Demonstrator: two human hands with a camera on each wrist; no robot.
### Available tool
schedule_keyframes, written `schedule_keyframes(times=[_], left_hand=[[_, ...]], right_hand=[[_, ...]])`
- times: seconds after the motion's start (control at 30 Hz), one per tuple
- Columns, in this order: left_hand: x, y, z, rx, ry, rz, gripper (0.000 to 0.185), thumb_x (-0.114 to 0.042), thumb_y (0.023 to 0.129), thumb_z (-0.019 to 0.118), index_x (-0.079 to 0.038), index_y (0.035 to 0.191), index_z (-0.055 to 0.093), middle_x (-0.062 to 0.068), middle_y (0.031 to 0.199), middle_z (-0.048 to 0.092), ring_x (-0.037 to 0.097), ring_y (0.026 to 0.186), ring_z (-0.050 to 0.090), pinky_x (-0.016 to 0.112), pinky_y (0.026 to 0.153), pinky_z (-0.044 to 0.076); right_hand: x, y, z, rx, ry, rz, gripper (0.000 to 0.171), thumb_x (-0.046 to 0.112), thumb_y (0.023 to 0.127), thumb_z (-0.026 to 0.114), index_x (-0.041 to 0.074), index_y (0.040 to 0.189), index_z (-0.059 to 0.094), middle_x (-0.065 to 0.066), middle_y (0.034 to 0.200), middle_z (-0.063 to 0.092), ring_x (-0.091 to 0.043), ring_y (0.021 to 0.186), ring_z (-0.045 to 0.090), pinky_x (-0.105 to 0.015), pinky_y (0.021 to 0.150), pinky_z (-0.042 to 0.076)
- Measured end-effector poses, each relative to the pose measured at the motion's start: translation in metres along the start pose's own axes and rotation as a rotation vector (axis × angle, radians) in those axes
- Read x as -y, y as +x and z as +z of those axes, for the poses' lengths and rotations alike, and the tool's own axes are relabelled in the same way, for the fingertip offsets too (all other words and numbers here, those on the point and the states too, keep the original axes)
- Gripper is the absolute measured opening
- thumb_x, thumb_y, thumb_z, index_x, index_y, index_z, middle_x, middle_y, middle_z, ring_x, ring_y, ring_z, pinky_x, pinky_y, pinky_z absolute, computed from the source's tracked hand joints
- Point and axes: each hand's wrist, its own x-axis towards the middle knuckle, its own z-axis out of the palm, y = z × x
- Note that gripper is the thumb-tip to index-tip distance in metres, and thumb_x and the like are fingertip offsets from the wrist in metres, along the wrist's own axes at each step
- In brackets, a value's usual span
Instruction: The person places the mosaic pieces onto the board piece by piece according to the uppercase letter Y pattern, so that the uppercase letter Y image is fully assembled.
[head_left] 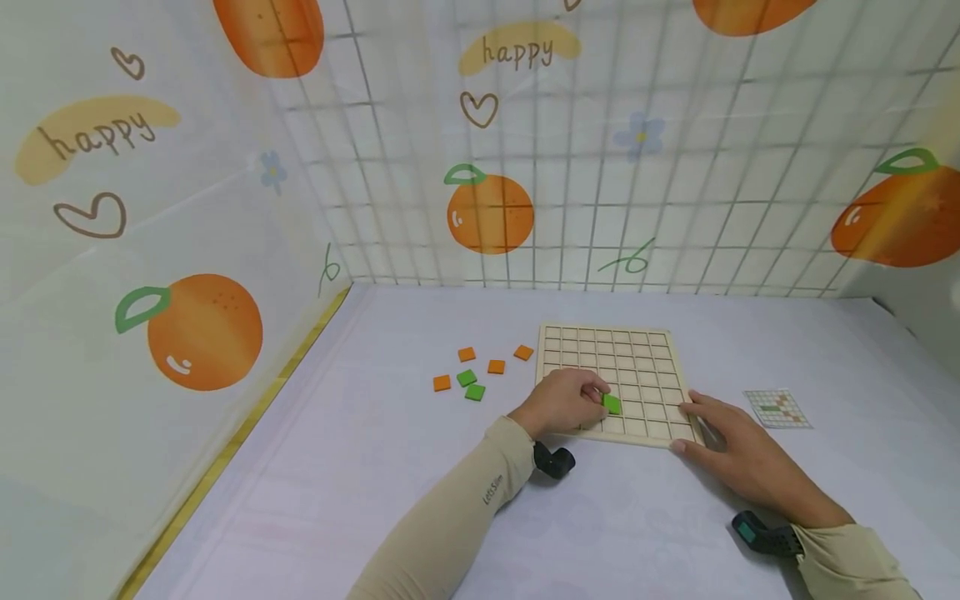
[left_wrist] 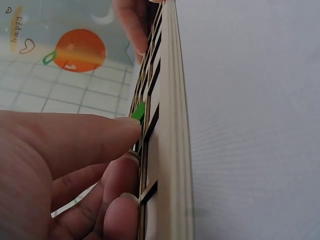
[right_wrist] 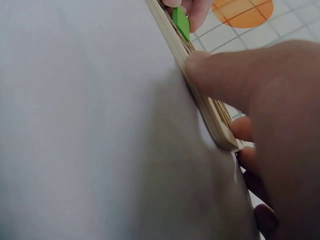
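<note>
A pale wooden grid board (head_left: pixel 649 375) lies on the table, divided into small square cells. Over its front part, my left hand (head_left: pixel 564 402) pinches a green square tile (head_left: pixel 612 404) between thumb and fingers. In the left wrist view the tile (left_wrist: pixel 139 112) stands tilted at the thumb tip, close over the grid strips. My right hand (head_left: pixel 746 450) grips the board's front right corner, thumb at the front edge and fingers along the right side. The right wrist view shows that thumb (right_wrist: pixel 215 72) against the board's edge (right_wrist: pixel 202 102).
Left of the board lie several loose tiles, among them an orange tile (head_left: pixel 442 382) and a green tile (head_left: pixel 475 392). A small printed pattern card (head_left: pixel 778 409) lies right of the board. A patterned curtain (head_left: pixel 420 167) hangs behind the white table (head_left: pixel 315 467).
</note>
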Motion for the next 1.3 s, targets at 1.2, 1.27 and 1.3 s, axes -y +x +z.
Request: schedule_keyframes(times=[1.2, 1.27, 1.3], left_hand=[[-0.001, -0.011, -0.003, -0.019, -0.149, -0.033, 0.023, -0.027, 0.083, 0.067, -0.021, 0.105, 0.068, -0.016, 0.085, 0.059, 0.003, 0.079, 0.054, 0.022, 0.069, 0.045], [0.001, -0.016, -0.005, -0.050, -0.176, -0.029, 0.022, -0.028, 0.085, 0.065, -0.022, 0.105, 0.068, -0.017, 0.087, 0.060, 0.002, 0.081, 0.055, 0.023, 0.070, 0.045], [0.003, -0.018, -0.006, -0.068, -0.184, -0.025, 0.022, -0.029, 0.085, 0.065, -0.023, 0.106, 0.068, -0.017, 0.087, 0.060, 0.002, 0.082, 0.055, 0.023, 0.070, 0.046]], right_hand=[[0.000, 0.000, 0.000, -0.012, 0.009, -0.013, 0.077, 0.056, 0.081, 0.061, 0.001, 0.132, 0.046, -0.021, 0.145, 0.029, -0.045, 0.130, 0.025, -0.061, 0.097, 0.023], [0.000, 0.000, -0.001, -0.012, 0.009, -0.008, 0.077, 0.056, 0.081, 0.061, 0.001, 0.132, 0.046, -0.021, 0.146, 0.029, -0.045, 0.130, 0.024, -0.061, 0.097, 0.023], [0.001, 0.000, -0.001, -0.012, 0.007, -0.006, 0.077, 0.056, 0.081, 0.061, 0.000, 0.132, 0.045, -0.020, 0.146, 0.029, -0.045, 0.130, 0.024, -0.061, 0.097, 0.023]])
